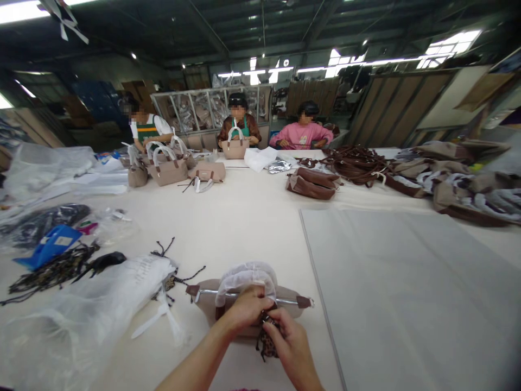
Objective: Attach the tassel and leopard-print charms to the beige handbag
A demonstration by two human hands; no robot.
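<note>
A beige handbag (205, 304) with brown corner tabs and a silvery zip line along its top stands on the white table in front of me. Its handles (246, 274) are wrapped in white film. My left hand (250, 307) is closed at the base of a handle, over the bag's front. My right hand (288, 336) pinches a small leopard-print charm (268, 341) with dark cords, which hangs against the bag's front. The fingertips of both hands meet near the charm's top. What exactly the left fingers grip is hidden.
A plastic bag (81, 320) and leopard-print cords (52, 271) lie left. A grey sheet (407, 282) covers the right side. Across the table (244, 222), several people sit among handbags (169, 171), brown straps (358, 163) and a brown bag (312, 183).
</note>
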